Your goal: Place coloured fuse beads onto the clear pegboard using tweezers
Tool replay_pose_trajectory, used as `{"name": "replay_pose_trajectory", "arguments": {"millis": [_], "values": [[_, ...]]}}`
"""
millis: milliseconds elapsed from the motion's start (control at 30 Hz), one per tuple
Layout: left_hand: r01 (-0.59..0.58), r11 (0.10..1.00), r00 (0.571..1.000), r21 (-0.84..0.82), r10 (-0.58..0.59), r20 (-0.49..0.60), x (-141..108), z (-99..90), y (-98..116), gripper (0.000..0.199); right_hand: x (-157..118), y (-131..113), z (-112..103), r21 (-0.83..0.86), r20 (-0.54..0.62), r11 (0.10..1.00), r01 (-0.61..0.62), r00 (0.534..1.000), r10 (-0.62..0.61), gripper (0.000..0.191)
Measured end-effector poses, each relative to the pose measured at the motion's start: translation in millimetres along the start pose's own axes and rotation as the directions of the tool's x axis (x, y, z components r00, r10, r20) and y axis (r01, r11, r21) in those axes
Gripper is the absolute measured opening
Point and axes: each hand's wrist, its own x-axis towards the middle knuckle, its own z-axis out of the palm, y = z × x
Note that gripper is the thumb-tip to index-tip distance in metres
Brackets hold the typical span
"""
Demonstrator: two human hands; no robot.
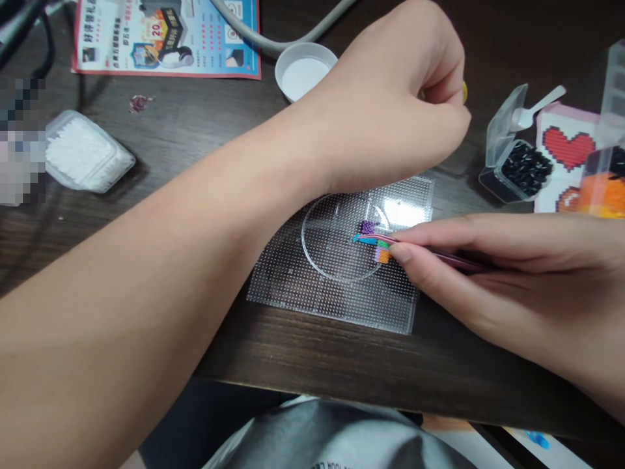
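Observation:
A clear pegboard (293, 280) lies on the dark table, with a raised circle on it. Purple beads (368, 227), blue beads (367, 240), green ones and orange beads (383, 256) form a small patch right of its middle. Pinched in my right hand (469, 260) are thin pink tweezers (439, 255), whose tips are at the blue beads. My left forearm reaches across the board's upper left; my left hand (410, 98) is curled above its far side, closed round something yellow that is mostly hidden.
A white round dish (305, 68) is partly behind my left wrist. An open box of black beads (526, 168) with a small white scoop (540, 107) stands at right, beside a heart-pattern sheet (569, 146). White beads (81, 151) fill a box at left. A leaflet (166, 36) lies behind.

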Motion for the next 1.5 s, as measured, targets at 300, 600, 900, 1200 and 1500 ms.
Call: {"name": "replay_pose_trajectory", "arguments": {"millis": [300, 600, 900, 1200, 1500], "values": [[-0.008, 1.000, 1.000, 0.007, 0.008, -0.012, 1, 3.3, -2, 0.020, -1, 0, 0, -0.019, -0.012, 1.000, -0.019, 1.000, 0.019, 0.020], [-0.008, 1.000, 1.000, -0.025, 0.007, -0.017, 2, 3.3, -2, 0.026, -1, 0, 2, -0.033, -0.005, 0.999, -0.024, 1.000, 0.024, 0.017], [-0.034, 0.982, 0.998, -0.188, 0.043, 0.043, -1, 2.6, -8, 0.024, -2, -1, 1, -0.019, 0.018, 1.000, -0.011, 1.000, 0.011, 0.028], [-0.046, 0.982, 0.998, -0.183, 0.054, 0.038, 0, 1.8, -10, 0.025, 6, -7, -1, -0.039, 0.055, 0.999, -0.026, 0.998, 0.028, 0.028], [-0.032, 0.992, 0.998, -0.125, 0.038, 0.047, -2, -0.7, -12, 0.020, 9, -4, 1, 0.017, 0.055, 0.999, 0.030, 0.998, -0.031, 0.031]]}}
